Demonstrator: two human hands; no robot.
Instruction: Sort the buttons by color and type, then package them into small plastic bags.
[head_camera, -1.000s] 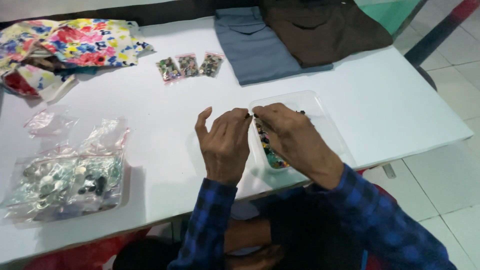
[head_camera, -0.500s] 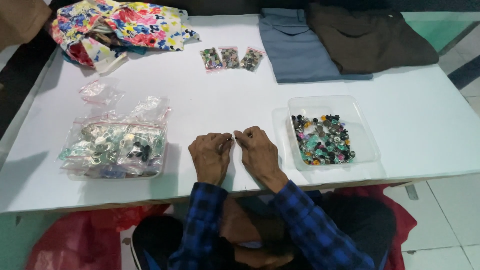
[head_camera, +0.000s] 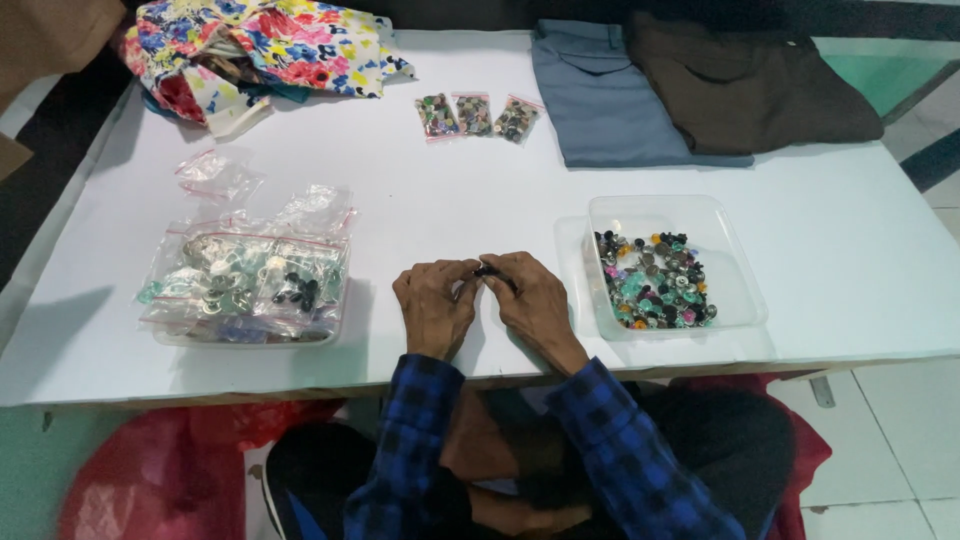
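Observation:
My left hand (head_camera: 436, 305) and my right hand (head_camera: 533, 300) rest together on the white table (head_camera: 450, 200) near its front edge. Their fingertips meet and pinch a small dark button (head_camera: 485, 270) between them. Just right of my right hand stands a clear plastic tray (head_camera: 735, 300) holding many mixed-colour buttons (head_camera: 655, 283). To the left of my left hand lies a heap of clear zip bags (head_camera: 245, 280) filled with buttons. Both sleeves are blue-and-black check.
Three small filled zip bags (head_camera: 477, 115) lie in a row at the back middle. A floral cloth (head_camera: 255, 50) is bunched at the back left; folded grey-blue (head_camera: 610, 100) and brown (head_camera: 750, 85) garments lie at the back right. An empty bag (head_camera: 215, 175) lies left.
My hands came away from the tray and moved left to the table's front middle, still pinched together. The camera view shifted, showing more of the table.

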